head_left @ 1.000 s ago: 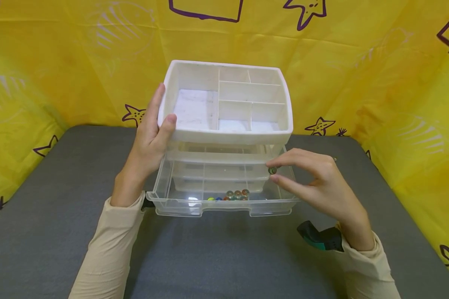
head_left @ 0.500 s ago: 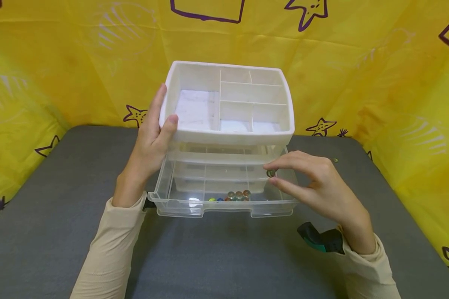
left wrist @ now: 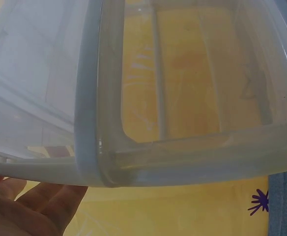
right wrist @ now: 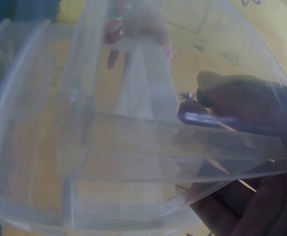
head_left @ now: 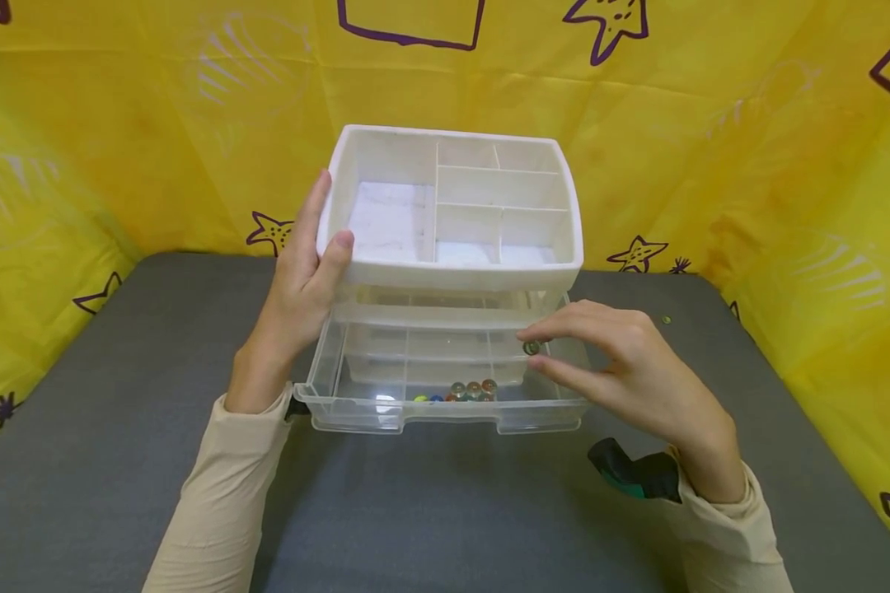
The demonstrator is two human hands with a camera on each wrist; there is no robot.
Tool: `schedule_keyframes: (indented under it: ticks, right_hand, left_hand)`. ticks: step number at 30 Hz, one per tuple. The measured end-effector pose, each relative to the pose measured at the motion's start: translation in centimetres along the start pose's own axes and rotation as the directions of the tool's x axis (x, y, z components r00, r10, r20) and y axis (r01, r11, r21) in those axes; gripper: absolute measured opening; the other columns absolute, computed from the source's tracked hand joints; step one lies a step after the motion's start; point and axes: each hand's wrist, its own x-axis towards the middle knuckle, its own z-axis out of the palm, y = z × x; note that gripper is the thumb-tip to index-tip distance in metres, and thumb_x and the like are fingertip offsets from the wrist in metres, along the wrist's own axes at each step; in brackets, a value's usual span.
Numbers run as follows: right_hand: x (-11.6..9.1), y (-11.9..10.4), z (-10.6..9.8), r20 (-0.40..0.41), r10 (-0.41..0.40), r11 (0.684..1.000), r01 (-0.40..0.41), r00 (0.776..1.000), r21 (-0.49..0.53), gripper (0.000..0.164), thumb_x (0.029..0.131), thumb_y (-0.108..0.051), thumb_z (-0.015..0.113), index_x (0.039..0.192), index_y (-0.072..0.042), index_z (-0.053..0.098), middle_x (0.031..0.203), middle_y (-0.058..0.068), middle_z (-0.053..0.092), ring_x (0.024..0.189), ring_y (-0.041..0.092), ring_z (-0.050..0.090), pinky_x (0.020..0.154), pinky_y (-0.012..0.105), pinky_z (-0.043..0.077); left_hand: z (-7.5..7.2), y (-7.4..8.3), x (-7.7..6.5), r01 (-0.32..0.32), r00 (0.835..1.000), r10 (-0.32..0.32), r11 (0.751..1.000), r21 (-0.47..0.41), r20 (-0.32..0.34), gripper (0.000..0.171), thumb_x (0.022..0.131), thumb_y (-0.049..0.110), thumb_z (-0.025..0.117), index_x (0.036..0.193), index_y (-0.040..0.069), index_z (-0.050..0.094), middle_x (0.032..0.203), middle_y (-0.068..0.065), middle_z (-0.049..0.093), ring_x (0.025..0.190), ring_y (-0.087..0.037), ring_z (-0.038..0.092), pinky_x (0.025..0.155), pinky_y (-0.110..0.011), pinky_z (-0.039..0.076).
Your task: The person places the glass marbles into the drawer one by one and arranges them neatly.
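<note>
A small drawer organizer has a white divided top tray (head_left: 389,218) and a clear drawer (head_left: 445,417) pulled out below it. My left hand (head_left: 297,272) grips the tray's left side, thumb over the front rim; its fingers (left wrist: 50,206) show under the frame in the left wrist view. My right hand (head_left: 630,371) pinches a greenish glass marble (head_left: 531,348) between thumb and forefinger, over the drawer's right part. In the right wrist view that hand (right wrist: 251,108) shows through the clear plastic. Several marbles (head_left: 475,390) lie together at the drawer's front, with a yellow and a blue one among them.
One small green marble (head_left: 667,319) lies on the grey tabletop (head_left: 445,511), to the right of the organizer. A yellow patterned cloth (head_left: 156,123) hangs behind and along both sides of the table. A black and green device (head_left: 634,471) is strapped at my right wrist.
My right hand has shifted slightly left and down with the marble. The green marble on the table now shows beyond it. My left hand keeps its grip on the tray.
</note>
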Motion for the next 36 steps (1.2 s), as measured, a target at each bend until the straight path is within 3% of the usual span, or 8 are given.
schedule_keyframes:
  ticks: [6, 11, 14, 18, 22, 29, 36]
  right_hand:
    - [0.7, 0.0, 0.2, 0.024, -0.030, 1.000, 0.030, 0.999, -0.006, 0.036, 0.076, 0.003, 0.080, 0.108, -0.014, 0.075, 0.101, -0.005, 0.075, 0.091, 0.006, 0.066, 0.080, 0.015, 0.048]
    - [1.4, 0.0, 0.1, 0.131, 0.002, 0.999, 0.003, 0.991, -0.035, 0.030, 0.081, -0.006, 0.079, 0.109, -0.016, 0.075, 0.103, -0.008, 0.075, 0.090, 0.004, 0.067, 0.077, 0.016, 0.050]
    - [1.9, -0.2, 0.1, 0.222, 0.066, 0.997, -0.056, 0.973, -0.048, 0.026, 0.085, -0.011, 0.077, 0.110, -0.018, 0.075, 0.105, -0.010, 0.075, 0.092, 0.002, 0.068, 0.078, 0.022, 0.053]
    - [2.6, -0.4, 0.1, 0.338, 0.152, 0.988, -0.136, 0.929, -0.070, 0.021, 0.089, -0.017, 0.074, 0.110, -0.022, 0.074, 0.105, -0.014, 0.073, 0.093, 0.000, 0.066, 0.080, 0.026, 0.054]
    - [3.2, -0.4, 0.2, 0.401, 0.182, 0.983, -0.154, 0.898, -0.101, 0.020, 0.090, -0.020, 0.074, 0.109, -0.024, 0.075, 0.101, -0.017, 0.072, 0.090, -0.002, 0.064, 0.080, 0.027, 0.053]
    - [3.7, -0.3, 0.3, 0.460, 0.220, 0.974, -0.172, 0.860, -0.145, 0.023, 0.089, -0.018, 0.074, 0.111, -0.027, 0.075, 0.103, -0.017, 0.073, 0.093, 0.002, 0.065, 0.083, 0.031, 0.052]
    - [3.8, -0.5, 0.5, 0.459, 0.251, 0.965, -0.181, 0.852, -0.191, 0.023, 0.088, -0.020, 0.075, 0.110, -0.029, 0.075, 0.104, -0.019, 0.072, 0.095, 0.003, 0.064, 0.084, 0.034, 0.052]
  left_hand:
    - [0.0, 0.1, 0.0, -0.003, 1.000, 0.003, 1.000, -0.001, -0.007, 0.062, 0.103, 0.024, 0.046, 0.160, 0.016, 0.020, 0.163, -0.002, 0.028, 0.132, -0.021, 0.038, 0.111, -0.047, 0.031]
    - [0.0, 0.0, 0.0, -0.020, 1.000, 0.020, 1.000, 0.005, -0.014, 0.063, 0.103, 0.024, 0.047, 0.159, 0.014, 0.020, 0.163, -0.003, 0.027, 0.134, -0.019, 0.037, 0.113, -0.046, 0.030]
    - [0.0, 0.0, 0.0, -0.028, 1.000, 0.028, 1.000, 0.004, -0.013, 0.063, 0.103, 0.024, 0.047, 0.159, 0.013, 0.020, 0.163, -0.004, 0.027, 0.136, -0.019, 0.036, 0.114, -0.045, 0.029]
    - [0.1, 0.1, 0.0, -0.035, 0.999, 0.035, 0.999, 0.002, -0.014, 0.063, 0.103, 0.023, 0.047, 0.159, 0.012, 0.020, 0.163, -0.004, 0.027, 0.136, -0.020, 0.036, 0.114, -0.046, 0.029]
    - [0.1, 0.0, 0.0, -0.033, 0.999, 0.034, 0.999, 0.003, -0.012, 0.063, 0.103, 0.023, 0.047, 0.159, 0.012, 0.020, 0.163, -0.004, 0.027, 0.136, -0.020, 0.036, 0.114, -0.047, 0.029]
    - [0.0, -0.1, 0.0, -0.040, 0.999, 0.040, 0.999, 0.015, -0.013, 0.063, 0.103, 0.023, 0.046, 0.159, 0.012, 0.021, 0.163, -0.005, 0.027, 0.135, -0.021, 0.036, 0.114, -0.048, 0.028]
    - [0.0, 0.0, 0.0, -0.040, 0.999, 0.040, 0.999, 0.005, -0.011, 0.063, 0.102, 0.021, 0.046, 0.159, 0.012, 0.021, 0.163, -0.004, 0.026, 0.137, -0.020, 0.035, 0.115, -0.047, 0.027]
